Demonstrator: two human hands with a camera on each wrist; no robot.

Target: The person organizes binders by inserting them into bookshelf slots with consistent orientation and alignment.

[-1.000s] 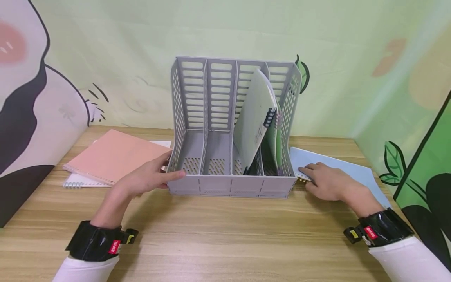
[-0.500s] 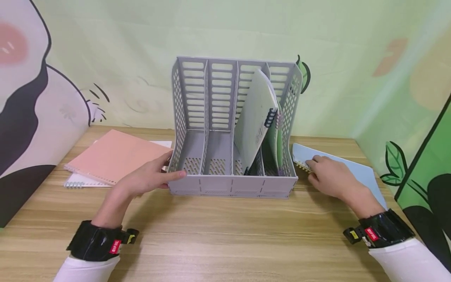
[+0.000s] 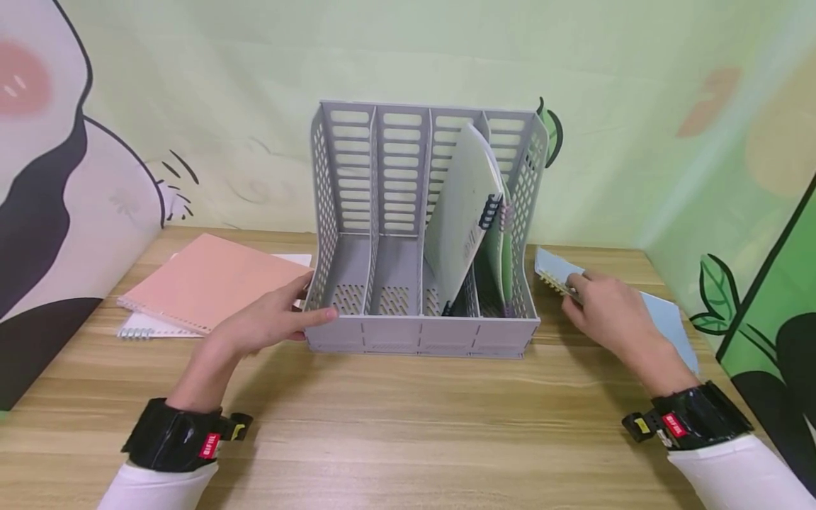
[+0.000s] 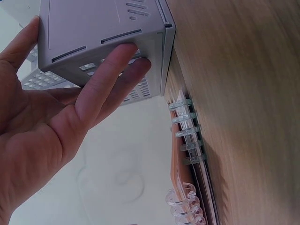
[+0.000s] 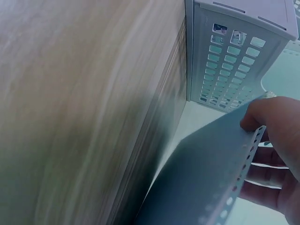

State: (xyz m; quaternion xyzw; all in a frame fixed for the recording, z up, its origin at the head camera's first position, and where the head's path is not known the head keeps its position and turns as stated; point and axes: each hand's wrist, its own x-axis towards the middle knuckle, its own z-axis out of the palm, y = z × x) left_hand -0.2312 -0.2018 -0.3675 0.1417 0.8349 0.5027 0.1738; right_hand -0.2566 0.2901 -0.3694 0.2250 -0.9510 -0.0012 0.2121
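A grey file organizer (image 3: pixel 421 336) with several upright slots stands mid-table. My left hand (image 3: pixel 270 320) holds its front left corner, thumb over the front rim and fingers along the side wall. In the left wrist view those fingers (image 4: pixel 110 79) lie against the perforated side. To the right, my right hand (image 3: pixel 605 312) pinches a blue spiral notebook (image 3: pixel 666 319) by its bound edge, which is raised and tilted. Seen from the right wrist, the thumb presses the blue cover (image 5: pixel 197 173) near its row of punched holes, other fingers behind.
A pale notebook (image 3: pixel 459 212) with black rings leans in the organizer, beside a green notebook (image 3: pixel 506 262). Left of the organizer, a salmon-pink notebook (image 3: pixel 213 280) lies over a white ring-bound notebook (image 3: pixel 149 327). A printed backdrop (image 3: pixel 255 85) rises behind the wooden table (image 3: pixel 408 432).
My right hand has taken hold of the blue notebook's bound edge and lifted it off the table, shifting it slightly right and away from the organizer. The left hand stays on the organizer.
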